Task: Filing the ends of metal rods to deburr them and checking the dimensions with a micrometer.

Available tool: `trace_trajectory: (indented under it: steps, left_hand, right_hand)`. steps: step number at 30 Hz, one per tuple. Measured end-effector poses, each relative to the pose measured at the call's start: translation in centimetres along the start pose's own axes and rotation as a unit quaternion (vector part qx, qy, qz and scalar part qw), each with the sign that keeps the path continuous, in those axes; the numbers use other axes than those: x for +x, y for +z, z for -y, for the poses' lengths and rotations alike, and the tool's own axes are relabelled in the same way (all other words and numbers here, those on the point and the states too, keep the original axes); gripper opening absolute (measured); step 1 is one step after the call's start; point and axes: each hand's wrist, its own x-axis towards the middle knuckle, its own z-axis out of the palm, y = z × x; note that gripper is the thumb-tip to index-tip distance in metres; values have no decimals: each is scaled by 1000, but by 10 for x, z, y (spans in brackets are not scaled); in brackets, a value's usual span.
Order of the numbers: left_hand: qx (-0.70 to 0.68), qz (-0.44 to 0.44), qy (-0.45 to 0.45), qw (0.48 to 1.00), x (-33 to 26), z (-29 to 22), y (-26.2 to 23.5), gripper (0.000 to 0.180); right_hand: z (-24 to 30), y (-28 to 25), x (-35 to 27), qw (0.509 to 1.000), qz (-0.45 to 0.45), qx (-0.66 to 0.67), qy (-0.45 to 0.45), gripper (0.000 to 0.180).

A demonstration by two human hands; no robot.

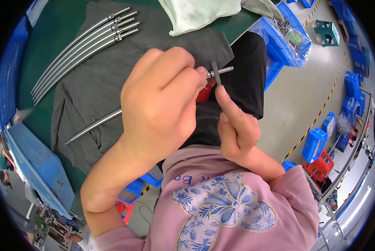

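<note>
My left hand point(160, 92) is closed around a thin polished metal rod point(93, 126) that slants up to the right. Its stepped tip sticks out past the thumb and fingers. A narrow flat grey strip point(216, 73) stands crosswise against the rod near that tip. My right hand point(237, 127) grips the strip's lower end, with a finger stretched along it and the others curled; what kind of tool it is I cannot make out. Several similar metal rods point(85, 52) lie side by side at the upper left, their collared ends pointing right.
A dark grey cloth point(154, 46) covers part of the green table point(147, 10). White fabric point(204, 14) lies at its far edge. Blue perforated baskets point(41, 161) stand on the left. At the right are a blue bin with bagged parts point(290, 39) and a green stool point(327, 33).
</note>
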Motion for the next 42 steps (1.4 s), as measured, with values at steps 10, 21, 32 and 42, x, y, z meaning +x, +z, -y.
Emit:
trace_trajectory:
  steps: [10, 21, 32, 42]
  left_hand:
    - [-2, -3, 12, 1000, 1, 1, 0, 17]
    - [-2, 19, 3, 1000, 2, 3, -5, 16]
    - [-9, 21, -12, 1000, 1, 1, -5, 15]
    - [-8, 15, -2, 1000, 2, 2, -4, 16]
  right_hand:
    - [-2, -6, 5, 1000, -23, -12, -7, 43]
    - [-3, -7, 21, 992, -99, -30, 66, 43]
    - [-6, 3, 56, 986, -158, -51, 14, 24]
    - [-6, 5, 57, 982, -167, -86, -4, 19]
